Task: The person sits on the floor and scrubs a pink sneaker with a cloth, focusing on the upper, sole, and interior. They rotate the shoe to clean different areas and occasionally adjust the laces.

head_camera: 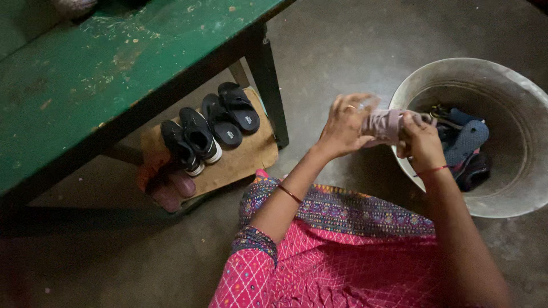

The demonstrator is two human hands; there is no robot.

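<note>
A pale pink shoe is held between both hands, above the near rim of a big metal basin. My left hand grips its left end, fingers curled over the top. My right hand clasps its right end at the basin's edge. Inside the basin lie a blue sandal and other dark footwear.
A green wooden table fills the upper left, its dark leg beside my left hand. Under it, a brown mat carries a pair of black sneakers, a pair of black sandals and pinkish slippers. The floor is grey concrete.
</note>
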